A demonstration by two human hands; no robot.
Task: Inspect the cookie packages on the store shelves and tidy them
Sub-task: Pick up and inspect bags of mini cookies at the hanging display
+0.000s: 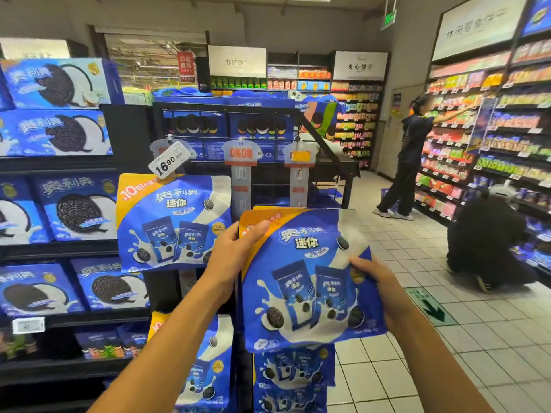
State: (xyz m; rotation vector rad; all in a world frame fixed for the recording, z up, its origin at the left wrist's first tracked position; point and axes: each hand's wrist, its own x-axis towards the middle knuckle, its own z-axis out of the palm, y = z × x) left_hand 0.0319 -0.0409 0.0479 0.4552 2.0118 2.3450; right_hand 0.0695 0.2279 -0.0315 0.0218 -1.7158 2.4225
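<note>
A blue and white bag of mini cookies (307, 281) is held up in front of the hanging display strips. My left hand (235, 248) grips its upper left corner, thumb on the orange band. My right hand (378, 290) grips its right edge, fingers curled behind. A matching bag (173, 225) hangs to the left under a 16.90 price tag (168, 162). More such bags (295, 380) hang below the held one, and another bag (208, 368) hangs lower left.
Blue cookie boxes (59, 204) fill the shelves on the left. Empty grey hanging strips (241, 174) stand behind the held bag. On the right, one person (411, 156) reaches into a snack shelf and another (489, 242) crouches on the tiled aisle floor (417, 338).
</note>
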